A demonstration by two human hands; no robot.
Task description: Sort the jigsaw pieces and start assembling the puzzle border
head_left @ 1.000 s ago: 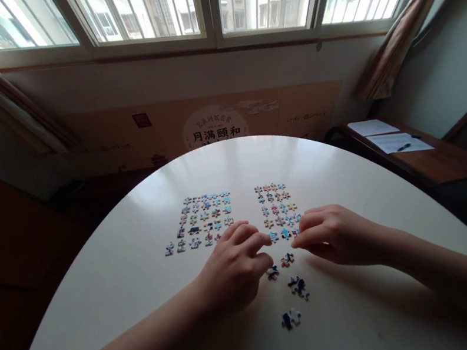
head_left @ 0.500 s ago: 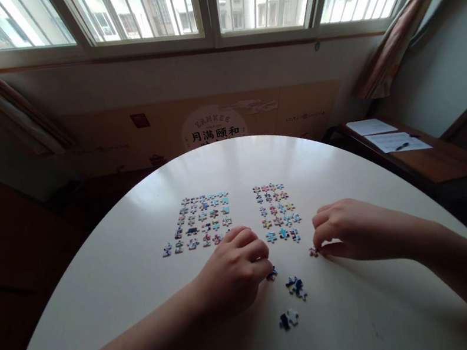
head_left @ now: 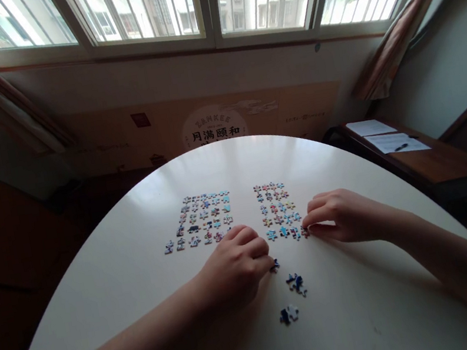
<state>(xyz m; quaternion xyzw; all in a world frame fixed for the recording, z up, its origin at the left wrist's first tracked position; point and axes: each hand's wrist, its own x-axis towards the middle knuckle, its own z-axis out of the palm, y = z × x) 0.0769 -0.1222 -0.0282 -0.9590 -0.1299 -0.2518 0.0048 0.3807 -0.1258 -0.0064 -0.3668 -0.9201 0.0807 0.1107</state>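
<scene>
Compared with the frame half a second earlier, note that your right hand [head_left: 341,216] has moved away from you and slightly left, carrying the reddish-brown piece [head_left: 304,232] from in front of the right block of pieces [head_left: 274,208] to the right end of its nearest row. The right fingers [head_left: 316,209] are brought to a narrow pinch, holding this piece by its right edge, flat on the desk [head_left: 370,295]; the palm faces down and the forearm slants in from the lower right. Your left hand [head_left: 235,264] has barely shifted: its fingers are curled, index and thumb tips nearly together at a dark piece [head_left: 275,265]. Whether they grip it or only touch it cannot be told. Nearer you than the left fingertips and slightly right lie a dark blue cluster [head_left: 297,282] and, nearer still, a blue-and-white pair [head_left: 293,312]. Beyond the left fingers stands the left block of pieces [head_left: 204,214], its nearest row partly hidden by the knuckles.
</scene>
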